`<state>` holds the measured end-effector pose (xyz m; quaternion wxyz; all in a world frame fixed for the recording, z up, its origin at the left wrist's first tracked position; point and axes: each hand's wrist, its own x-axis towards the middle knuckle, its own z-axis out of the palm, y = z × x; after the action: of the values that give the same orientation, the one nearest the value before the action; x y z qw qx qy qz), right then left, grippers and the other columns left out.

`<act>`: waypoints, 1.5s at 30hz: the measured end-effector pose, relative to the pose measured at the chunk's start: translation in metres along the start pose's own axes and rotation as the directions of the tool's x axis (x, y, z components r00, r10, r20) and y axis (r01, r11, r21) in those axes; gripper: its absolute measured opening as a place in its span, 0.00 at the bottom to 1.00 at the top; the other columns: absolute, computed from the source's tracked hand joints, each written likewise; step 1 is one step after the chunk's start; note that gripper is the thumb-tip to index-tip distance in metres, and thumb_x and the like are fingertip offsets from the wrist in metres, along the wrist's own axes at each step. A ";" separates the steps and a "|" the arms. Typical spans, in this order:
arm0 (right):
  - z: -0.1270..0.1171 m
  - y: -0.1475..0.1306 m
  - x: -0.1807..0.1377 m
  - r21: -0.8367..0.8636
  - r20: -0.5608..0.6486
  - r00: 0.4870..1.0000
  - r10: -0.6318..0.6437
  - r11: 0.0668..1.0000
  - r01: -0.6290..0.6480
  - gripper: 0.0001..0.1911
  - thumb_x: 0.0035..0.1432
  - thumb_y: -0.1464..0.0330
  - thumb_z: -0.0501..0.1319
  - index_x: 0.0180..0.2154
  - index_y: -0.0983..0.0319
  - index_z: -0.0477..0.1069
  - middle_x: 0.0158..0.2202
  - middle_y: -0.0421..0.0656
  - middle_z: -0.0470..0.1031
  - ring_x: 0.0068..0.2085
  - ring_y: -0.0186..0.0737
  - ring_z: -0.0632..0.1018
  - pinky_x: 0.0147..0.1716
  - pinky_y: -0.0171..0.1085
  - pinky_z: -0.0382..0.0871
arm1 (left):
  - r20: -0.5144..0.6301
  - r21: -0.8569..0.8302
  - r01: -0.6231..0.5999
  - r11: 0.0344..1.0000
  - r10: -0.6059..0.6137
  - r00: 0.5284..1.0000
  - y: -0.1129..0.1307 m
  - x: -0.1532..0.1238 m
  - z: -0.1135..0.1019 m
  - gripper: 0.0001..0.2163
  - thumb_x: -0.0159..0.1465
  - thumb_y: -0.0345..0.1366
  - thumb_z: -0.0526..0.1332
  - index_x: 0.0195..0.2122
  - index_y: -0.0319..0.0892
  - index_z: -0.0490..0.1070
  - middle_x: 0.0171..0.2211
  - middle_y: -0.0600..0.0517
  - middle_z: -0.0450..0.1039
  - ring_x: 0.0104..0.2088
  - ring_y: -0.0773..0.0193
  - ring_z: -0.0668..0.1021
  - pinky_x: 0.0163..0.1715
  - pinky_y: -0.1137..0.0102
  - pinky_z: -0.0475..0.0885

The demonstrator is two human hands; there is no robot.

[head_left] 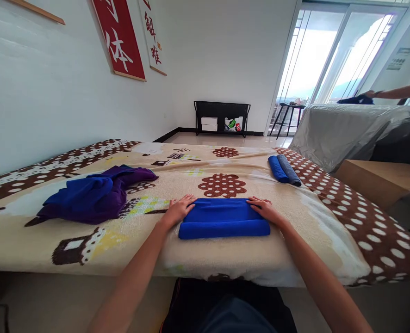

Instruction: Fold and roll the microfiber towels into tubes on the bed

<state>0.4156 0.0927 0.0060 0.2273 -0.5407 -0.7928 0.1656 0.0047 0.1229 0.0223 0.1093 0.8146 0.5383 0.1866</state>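
Note:
A bright blue towel point(224, 218) lies partly rolled on the patterned blanket point(226, 259) near the front edge, its rolled part toward me. My left hand point(179, 209) rests flat at the towel's left end, fingers spread and touching it. My right hand point(264, 208) lies flat on the towel's right end, fingers stretched out. Neither hand grips the cloth.
A loose heap of blue and purple cloths point(96, 194) lies to the left. Two rolled towels, blue point(277, 169) and grey point(289, 170), sit at the back right. Another person's arm point(399, 91) reaches over a grey-covered bed point(344, 127) on the right. A black rack point(221, 118) stands by the far wall.

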 end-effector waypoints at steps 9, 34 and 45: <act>-0.001 -0.047 0.009 0.118 0.120 0.985 -0.123 0.987 0.109 0.22 0.69 0.54 0.50 0.60 0.47 0.68 0.65 0.35 0.64 0.66 0.40 0.65 0.64 0.43 0.59 | 0.155 -0.157 -0.231 0.960 0.255 0.954 0.054 0.000 -0.009 0.23 0.65 0.53 0.56 0.58 0.54 0.72 0.60 0.52 0.71 0.63 0.56 0.69 0.61 0.61 0.64; -0.019 -0.085 -0.088 -0.302 0.060 0.990 -0.131 0.943 0.143 0.22 0.55 0.67 0.59 0.52 0.56 0.74 0.53 0.45 0.76 0.52 0.49 0.75 0.56 0.49 0.61 | -0.119 0.227 -0.240 0.944 0.271 0.955 0.088 -0.112 -0.001 0.21 0.60 0.27 0.55 0.53 0.45 0.73 0.51 0.46 0.76 0.50 0.51 0.76 0.54 0.54 0.65; -0.019 -0.044 -0.073 0.009 0.024 0.998 -0.051 0.999 0.050 0.20 0.58 0.65 0.59 0.52 0.56 0.71 0.52 0.44 0.76 0.53 0.47 0.75 0.56 0.48 0.63 | -0.080 -0.066 -0.130 0.989 0.125 0.989 0.034 -0.102 -0.005 0.16 0.68 0.41 0.57 0.56 0.50 0.67 0.54 0.49 0.73 0.56 0.52 0.71 0.60 0.51 0.55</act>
<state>0.4145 0.0090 0.0314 0.2240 -0.5175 -0.8082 0.1696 -0.0046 0.0152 0.0210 0.1056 0.8352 0.4820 0.2428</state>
